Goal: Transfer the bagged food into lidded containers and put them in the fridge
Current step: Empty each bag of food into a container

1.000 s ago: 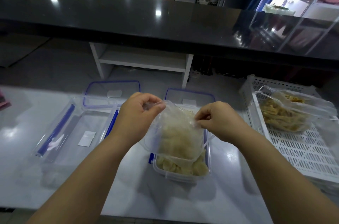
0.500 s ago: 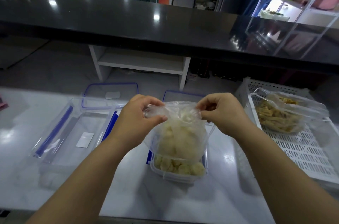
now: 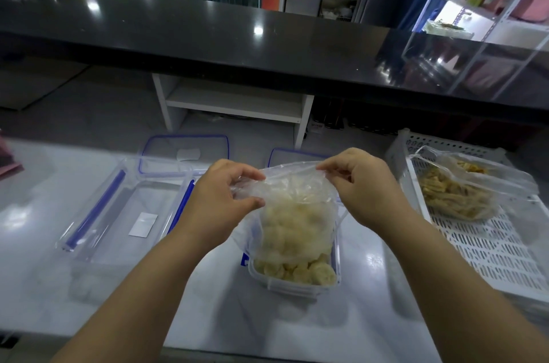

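Observation:
A clear plastic bag (image 3: 294,223) of pale yellow food pieces hangs over a small clear container (image 3: 292,285) that holds several of the same pieces. My left hand (image 3: 221,202) pinches the bag's upper left corner and my right hand (image 3: 362,187) pinches its upper right edge, stretching the edge between them. An empty clear container (image 3: 118,214) with blue clips stands to the left. Behind it lies a blue-rimmed lid (image 3: 184,151); a second lid (image 3: 292,154) lies behind the bag, partly hidden.
A white perforated tray (image 3: 490,246) at the right holds another clear bag (image 3: 457,193) of yellow-brown food strips. Beyond the white worktop (image 3: 208,318) runs a glossy black counter (image 3: 237,35), with a white shelf unit (image 3: 237,104) beneath it.
Both hands have raised the bag's held edge and pulled it wider apart. More food pieces lie in the small container than a second ago.

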{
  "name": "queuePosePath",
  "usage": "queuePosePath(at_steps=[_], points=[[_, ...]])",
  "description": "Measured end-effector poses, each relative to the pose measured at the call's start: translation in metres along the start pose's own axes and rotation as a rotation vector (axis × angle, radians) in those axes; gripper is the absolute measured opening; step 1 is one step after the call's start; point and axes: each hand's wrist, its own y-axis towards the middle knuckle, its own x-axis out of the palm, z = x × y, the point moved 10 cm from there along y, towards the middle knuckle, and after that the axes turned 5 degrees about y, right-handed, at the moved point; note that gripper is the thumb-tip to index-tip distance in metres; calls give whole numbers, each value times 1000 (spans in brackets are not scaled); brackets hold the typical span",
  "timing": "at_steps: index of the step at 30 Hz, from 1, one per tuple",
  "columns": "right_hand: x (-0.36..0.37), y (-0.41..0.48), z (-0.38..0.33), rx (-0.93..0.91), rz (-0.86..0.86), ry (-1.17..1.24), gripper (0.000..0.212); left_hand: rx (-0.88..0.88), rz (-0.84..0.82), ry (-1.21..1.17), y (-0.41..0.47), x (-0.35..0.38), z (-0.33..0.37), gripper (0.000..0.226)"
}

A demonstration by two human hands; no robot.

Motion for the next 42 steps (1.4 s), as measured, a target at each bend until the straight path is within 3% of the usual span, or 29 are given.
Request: queuePosePath(at_steps=[8,12,15,18,20,24,31,37,42], points=[[-6,-4,5,-75,134,84,23,28,21,-20,1,-2,8,19],[-7,-6,23,122,94,449,26,64,75,-103,7,-9,23,24],[-7,-17,10,123,-48,617,31,111,99,-130,11,-11,39,20],[-13,-30,4,68,-86,365,62,166,68,-130,14,-2,55,14],[-34,-36,5,-11,93,192,54,198,23,-152,15,8,66,14],[-81,-59,23,-41,428,106,28,279,-144,-156,12,42,89,16],[-170,-109,78,28,750,-130,37,321,-295,-61,13,103,112,10],[-211,-122,122,-82,665,-435,19,291,-381,84,19,176,125,8],[-202,-114,182,-59,366,-474,26,267,-403,127,17,223,139,8]])
